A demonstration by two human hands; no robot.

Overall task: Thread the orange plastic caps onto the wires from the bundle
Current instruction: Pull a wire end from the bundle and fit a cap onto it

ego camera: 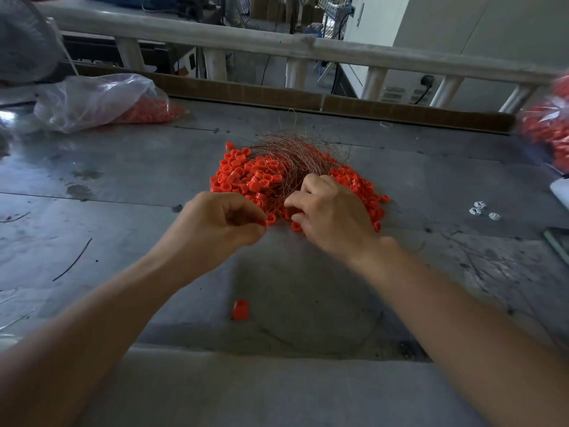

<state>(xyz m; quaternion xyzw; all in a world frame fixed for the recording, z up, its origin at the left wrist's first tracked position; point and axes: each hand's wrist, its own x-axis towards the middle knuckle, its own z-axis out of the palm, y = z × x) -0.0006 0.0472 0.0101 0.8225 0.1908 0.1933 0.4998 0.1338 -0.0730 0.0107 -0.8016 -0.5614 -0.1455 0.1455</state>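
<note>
An orange cap (264, 225) is pinched in the curled left hand (221, 223); the wire bundle (292, 155), lying over the cap pile (246, 177), is gripped by the right hand (329, 217). More caps are seen inside a clear bag (92, 100).

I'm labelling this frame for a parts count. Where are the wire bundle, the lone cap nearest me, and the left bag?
wire bundle (289, 152), head view, middle of the fanned strands.
lone cap (240, 309), head view, centre of its side.
left bag (92, 97), head view, its clear upper plastic.
</note>
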